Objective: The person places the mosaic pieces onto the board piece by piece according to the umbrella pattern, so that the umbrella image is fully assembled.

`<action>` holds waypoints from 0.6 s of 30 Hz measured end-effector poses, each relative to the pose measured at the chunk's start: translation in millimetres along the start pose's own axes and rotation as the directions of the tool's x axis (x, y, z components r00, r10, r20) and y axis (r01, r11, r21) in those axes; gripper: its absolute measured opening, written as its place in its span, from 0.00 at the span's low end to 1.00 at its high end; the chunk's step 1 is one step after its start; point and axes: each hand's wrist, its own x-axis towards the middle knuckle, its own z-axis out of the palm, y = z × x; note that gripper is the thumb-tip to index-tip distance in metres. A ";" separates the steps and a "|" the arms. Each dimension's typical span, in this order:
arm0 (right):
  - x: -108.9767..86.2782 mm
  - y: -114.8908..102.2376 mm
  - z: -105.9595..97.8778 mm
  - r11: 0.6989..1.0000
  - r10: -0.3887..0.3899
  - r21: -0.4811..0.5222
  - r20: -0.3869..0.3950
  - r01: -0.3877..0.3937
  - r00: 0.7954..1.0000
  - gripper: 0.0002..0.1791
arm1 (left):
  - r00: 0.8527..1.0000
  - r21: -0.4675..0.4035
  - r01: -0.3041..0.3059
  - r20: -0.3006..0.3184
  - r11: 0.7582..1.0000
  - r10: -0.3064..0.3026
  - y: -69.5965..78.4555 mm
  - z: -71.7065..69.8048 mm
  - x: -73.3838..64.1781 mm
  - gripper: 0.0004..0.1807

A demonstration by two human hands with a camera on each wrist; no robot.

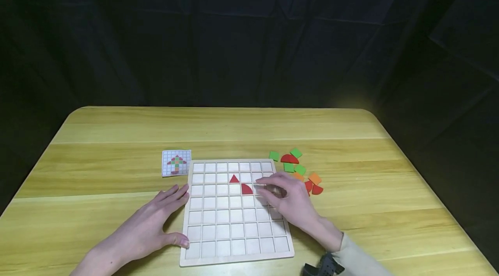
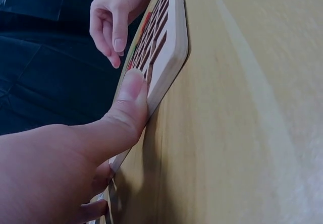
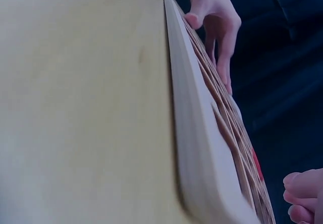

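Here, grid board [image 1: 223, 216] between hands [image 1: 150, 222] [image 1: 290, 202].

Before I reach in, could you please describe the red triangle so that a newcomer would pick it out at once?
On the wooden table's near side lies a pale grid board. In its second row from the far edge, middle column, sits the red triangle. Three straight sides set it apart from the red quarter-circle, one row nearer and one column right, which has a curved edge.
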 end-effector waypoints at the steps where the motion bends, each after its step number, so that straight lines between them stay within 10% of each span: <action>1: -1.0 1.5 -3.0 1.000 0.001 -0.011 -0.003 -0.001 1.000 0.13 | 1.000 -0.002 0.001 0.000 1.000 -0.001 0.0 0.2 0.0 0.58; 18: -22.6 42.5 -57.4 0.972 0.176 -0.140 -0.108 -0.190 0.979 0.15 | 1.000 -0.006 0.005 -0.009 1.000 -0.005 -0.4 1.6 0.3 0.59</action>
